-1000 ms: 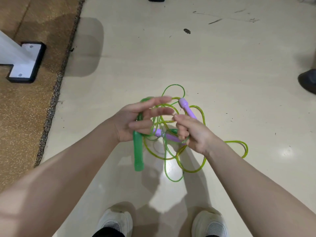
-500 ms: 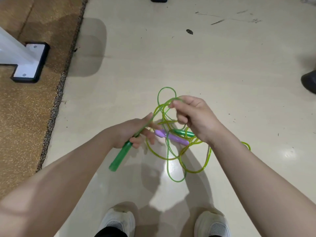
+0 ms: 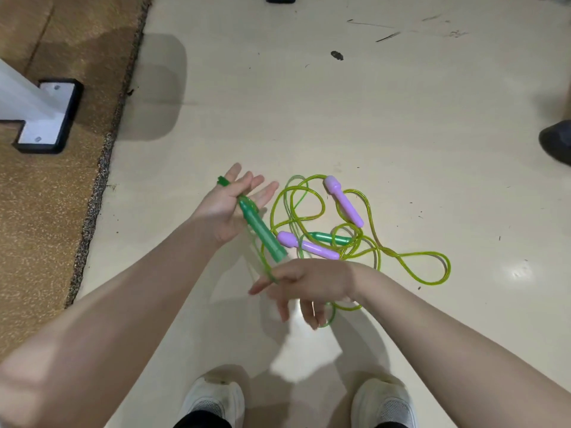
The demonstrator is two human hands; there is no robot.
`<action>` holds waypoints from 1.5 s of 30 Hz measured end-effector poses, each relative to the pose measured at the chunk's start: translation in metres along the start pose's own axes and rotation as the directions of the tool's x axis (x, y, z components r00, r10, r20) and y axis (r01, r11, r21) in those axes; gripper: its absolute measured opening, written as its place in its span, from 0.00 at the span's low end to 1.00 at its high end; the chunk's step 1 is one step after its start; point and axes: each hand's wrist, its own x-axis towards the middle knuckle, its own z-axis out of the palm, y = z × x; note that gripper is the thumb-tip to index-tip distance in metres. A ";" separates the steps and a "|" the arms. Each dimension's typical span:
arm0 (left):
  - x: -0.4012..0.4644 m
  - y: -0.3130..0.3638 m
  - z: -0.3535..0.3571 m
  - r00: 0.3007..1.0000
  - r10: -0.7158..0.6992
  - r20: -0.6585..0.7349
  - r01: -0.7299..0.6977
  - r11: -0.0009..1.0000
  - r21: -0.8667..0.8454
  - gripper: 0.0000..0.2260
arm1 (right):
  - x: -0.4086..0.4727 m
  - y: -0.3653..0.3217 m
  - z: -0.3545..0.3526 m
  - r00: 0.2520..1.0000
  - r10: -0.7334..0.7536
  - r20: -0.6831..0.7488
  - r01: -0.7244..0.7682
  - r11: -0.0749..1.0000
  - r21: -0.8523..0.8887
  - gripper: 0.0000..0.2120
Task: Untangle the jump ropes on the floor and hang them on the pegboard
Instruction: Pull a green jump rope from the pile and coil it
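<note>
While the left hand (image 3: 230,205) lies palm up with fingers nearly straight, the green handle (image 3: 261,231) rests across its palm, with no finger closed round it. The right hand (image 3: 304,284), at 5 o'clock from that handle, pinches a green cord (image 3: 268,273) just below the handle's lower end; its remaining fingers hang loose. The tangle of jump ropes (image 3: 346,239) lies on the floor (image 3: 401,118) at 3 o'clock from the left hand, with two purple handles (image 3: 344,202) and a second green handle (image 3: 330,237) among yellow-green loops.

Procedure, as judged: draw the pinched cord slowly, follow it loop by loop, and avoid tightening crossings.

Floor: glossy cream, scuffed at 12 o'clock. A brown mat (image 3: 46,211) at 9 o'clock carries a white bracket foot (image 3: 46,115). No pegboard is visible.
</note>
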 end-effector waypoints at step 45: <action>-0.013 -0.006 0.014 0.505 -0.221 0.835 0.461 0.886 -0.044 0.16 | 0.005 0.043 -0.064 0.552 -0.074 -0.831 0.047 0.997 -0.058 0.09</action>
